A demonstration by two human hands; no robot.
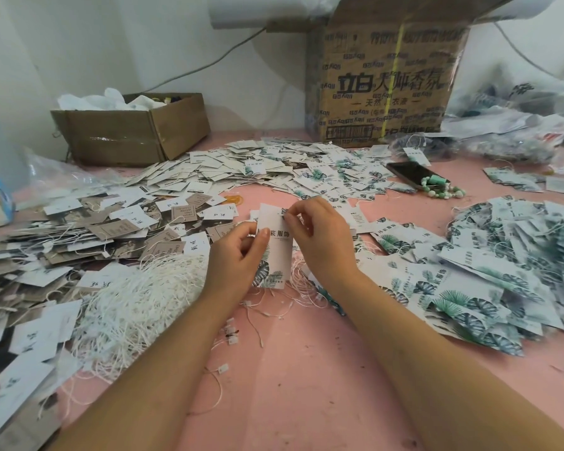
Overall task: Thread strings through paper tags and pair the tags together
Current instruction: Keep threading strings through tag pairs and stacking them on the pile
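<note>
Right of the string heap (137,301), tag (279,255) is clasped in the grip of left hand (236,255), top pinched by right hand (321,237); best kept steady.

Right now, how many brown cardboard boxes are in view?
2: a low open brown cardboard box at back left, a tall printed cardboard box at back right; others may be hidden.

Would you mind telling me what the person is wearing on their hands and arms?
Nothing that shows: the left hand and right hand are bare, without gloves, and I see no rings, watch or bracelet. Both forearms are bare to the frame's edge, no sleeve in view.
</note>
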